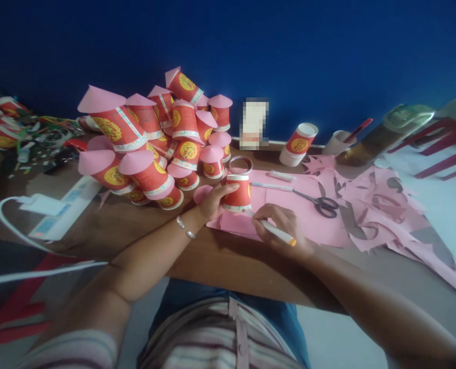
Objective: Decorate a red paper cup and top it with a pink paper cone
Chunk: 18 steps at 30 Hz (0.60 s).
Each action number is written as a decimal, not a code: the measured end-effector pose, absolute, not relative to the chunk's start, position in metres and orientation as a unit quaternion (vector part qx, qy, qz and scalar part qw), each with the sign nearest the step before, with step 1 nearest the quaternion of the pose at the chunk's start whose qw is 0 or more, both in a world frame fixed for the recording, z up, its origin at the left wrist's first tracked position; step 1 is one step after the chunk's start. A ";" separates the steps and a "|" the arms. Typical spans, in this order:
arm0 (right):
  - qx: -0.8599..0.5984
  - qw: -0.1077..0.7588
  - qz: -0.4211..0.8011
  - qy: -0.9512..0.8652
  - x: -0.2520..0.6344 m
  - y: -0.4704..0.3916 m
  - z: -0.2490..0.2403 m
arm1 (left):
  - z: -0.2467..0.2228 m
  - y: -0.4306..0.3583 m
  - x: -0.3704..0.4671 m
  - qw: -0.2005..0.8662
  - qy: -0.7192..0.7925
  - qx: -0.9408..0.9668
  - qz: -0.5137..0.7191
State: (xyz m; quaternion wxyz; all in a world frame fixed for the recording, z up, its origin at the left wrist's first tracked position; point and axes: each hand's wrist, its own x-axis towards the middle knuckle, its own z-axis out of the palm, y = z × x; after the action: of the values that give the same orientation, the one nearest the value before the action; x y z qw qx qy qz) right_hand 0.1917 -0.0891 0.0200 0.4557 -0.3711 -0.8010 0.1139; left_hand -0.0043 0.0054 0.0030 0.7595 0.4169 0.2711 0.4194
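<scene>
A red paper cup (237, 193) with a white rim at its top is held upside down over pink paper near the table's front edge. My left hand (214, 201) grips the cup's left side. Closed round a white pen with an orange end (276, 231), my right hand (280, 223) holds the pen's tip near the cup's lower edge. Just behind the cup lies a round tape roll (241, 164). Scissors with dark handles (323, 206) rest open on the pink paper (308, 225) to the right, beside a thin blue-and-white pen (272, 186).
Several red cups with pink cone tops (108, 125) are piled at the left. A power strip (66, 207) lies beyond them. At the back stand a stacked cup (299, 145), a white cup (336, 143) and a tilted bottle (385, 136). Pink scraps (385, 197) cover the right side.
</scene>
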 end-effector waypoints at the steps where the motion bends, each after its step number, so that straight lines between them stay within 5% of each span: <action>1: -0.372 0.456 0.113 -0.801 0.192 -0.089 0.020 | 0.003 0.005 -0.004 0.759 0.271 0.416 0.420; 18: -0.362 0.461 0.093 -0.805 0.191 -0.090 0.024 | 0.004 0.006 -0.006 0.763 0.264 0.428 0.406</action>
State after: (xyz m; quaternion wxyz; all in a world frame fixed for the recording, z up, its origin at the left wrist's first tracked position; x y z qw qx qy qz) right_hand 0.1914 -0.0900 0.0242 0.4605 -0.3622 -0.8051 0.0928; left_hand -0.0064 0.0061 0.0043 0.7628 0.4284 0.2638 0.4062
